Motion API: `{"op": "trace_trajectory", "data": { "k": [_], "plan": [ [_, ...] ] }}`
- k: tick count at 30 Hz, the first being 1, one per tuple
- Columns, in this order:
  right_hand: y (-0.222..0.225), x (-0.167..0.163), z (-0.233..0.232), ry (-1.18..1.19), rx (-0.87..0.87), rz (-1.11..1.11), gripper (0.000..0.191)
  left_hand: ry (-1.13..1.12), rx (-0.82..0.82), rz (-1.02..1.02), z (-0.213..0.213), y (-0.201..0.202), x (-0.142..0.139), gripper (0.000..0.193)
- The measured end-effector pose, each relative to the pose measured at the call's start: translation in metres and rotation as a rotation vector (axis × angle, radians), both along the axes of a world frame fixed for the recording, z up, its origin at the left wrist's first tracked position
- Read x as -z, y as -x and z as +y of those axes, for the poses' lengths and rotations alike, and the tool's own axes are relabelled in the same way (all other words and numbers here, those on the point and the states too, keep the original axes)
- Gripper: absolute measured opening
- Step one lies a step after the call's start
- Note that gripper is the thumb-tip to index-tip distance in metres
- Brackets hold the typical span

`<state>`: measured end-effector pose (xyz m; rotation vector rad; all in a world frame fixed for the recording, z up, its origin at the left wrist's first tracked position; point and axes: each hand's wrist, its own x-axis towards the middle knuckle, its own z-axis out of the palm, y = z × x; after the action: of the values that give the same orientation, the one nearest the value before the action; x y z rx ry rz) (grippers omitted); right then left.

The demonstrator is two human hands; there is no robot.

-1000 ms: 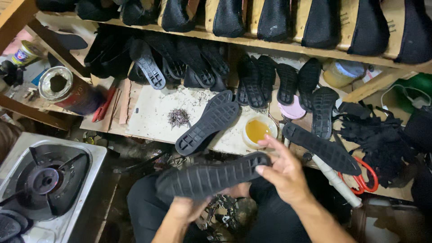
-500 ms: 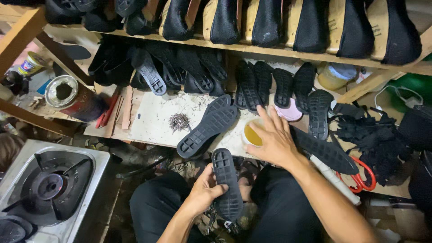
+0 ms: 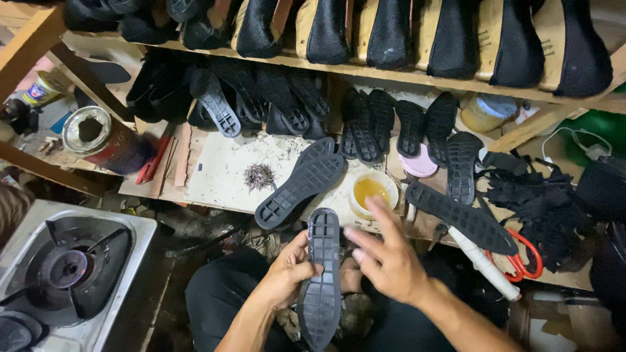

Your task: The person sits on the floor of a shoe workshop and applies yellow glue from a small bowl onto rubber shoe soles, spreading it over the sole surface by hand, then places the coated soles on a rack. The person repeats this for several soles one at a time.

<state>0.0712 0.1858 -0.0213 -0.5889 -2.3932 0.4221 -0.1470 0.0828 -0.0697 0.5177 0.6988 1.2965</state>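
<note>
Head view, looking down into my lap: my left hand [image 3: 287, 274] has a black sole [image 3: 321, 280] gripped along its left edge, thumb over the tread, fingers wrapped under it, so that hand is clamped on it. The sole stands lengthwise away from me, tread up, its far end just short of the bench [image 3: 222, 169] edge and its near end over my knees. My right hand [image 3: 388, 261] hangs just to the right of the sole, fingers spread and loose, holding nothing; it's blurred, and I can't tell whether a fingertip touches the sole's edge. Right beyond those fingers sits a small bowl [image 3: 373, 192] of yellow liquid on the bench. Left of the bowl, a second sole [image 3: 301, 182] lies at a slant, tread up, and beside that there's a little pile of tacks [image 3: 259, 176]. To the right of the bowl a third sole [image 3: 460, 215] lies angled across the bench edge, with a white tube [image 3: 486, 264] poking out under it and red-handled scissors [image 3: 521, 261] near that. Black scraps [image 3: 541, 202] are heaped farther right. More soles lean in a row at the back of the bench, and above them a shelf [image 3: 417, 75] carries black uppers on lasts. Over to my left, an open tin [image 3: 98, 133] stands on the bench corner, and a gas burner [image 3: 65, 270] sits low beside my leg.
</note>
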Motion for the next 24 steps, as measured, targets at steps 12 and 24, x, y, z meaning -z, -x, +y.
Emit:
{"op": "trace_trajectory", "data": {
  "k": [12,24],
  "plan": [
    [0.004,-0.007,0.009,-0.161,0.083,-0.065,0.053,-0.129,0.134,0.105,-0.007,-0.01,-0.017,0.067],
    [-0.002,0.015,-0.026,1.169,-0.175,0.275,0.045,0.038,-0.175,-0.007,0.006,-0.008,0.002,0.04]
  ]
}}
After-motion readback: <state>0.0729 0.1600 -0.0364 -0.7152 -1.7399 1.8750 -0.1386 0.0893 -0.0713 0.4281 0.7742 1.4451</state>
